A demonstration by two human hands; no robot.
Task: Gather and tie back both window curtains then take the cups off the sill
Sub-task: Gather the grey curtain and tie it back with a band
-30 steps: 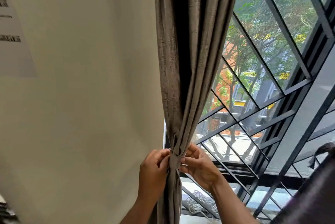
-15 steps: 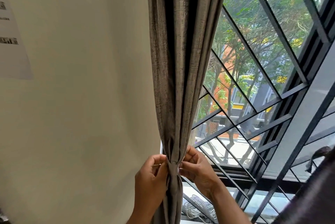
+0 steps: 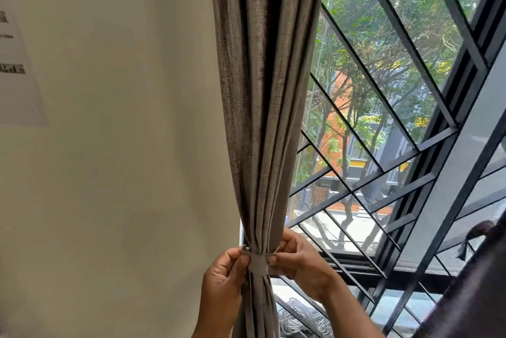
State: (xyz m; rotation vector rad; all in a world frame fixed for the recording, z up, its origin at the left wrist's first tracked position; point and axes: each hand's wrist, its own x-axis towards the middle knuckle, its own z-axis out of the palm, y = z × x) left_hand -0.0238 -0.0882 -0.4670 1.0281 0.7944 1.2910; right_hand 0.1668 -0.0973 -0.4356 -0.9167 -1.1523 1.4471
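Note:
A grey-brown curtain (image 3: 262, 91) hangs gathered into tight folds at the window's left edge. A matching fabric tie-back band (image 3: 257, 263) wraps around the bunched cloth low in the view. My left hand (image 3: 223, 280) pinches the band's left end with thumb and fingers. My right hand (image 3: 299, 263) pinches the band's right end, its fingers curled behind the curtain. No cups or sill show in this view.
A cream wall (image 3: 123, 173) with a paper sheet (image 3: 16, 77) fills the left. Black diagonal window bars (image 3: 383, 107) cross the glass on the right. A coil of white cable (image 3: 301, 315) lies outside below. Dark cloth (image 3: 471, 296) intrudes at the bottom right.
The band now lies flat and snug around the curtain, where before it was bunched. Both hands have stayed at the band. The view has shifted slightly, moving the curtain leftward.

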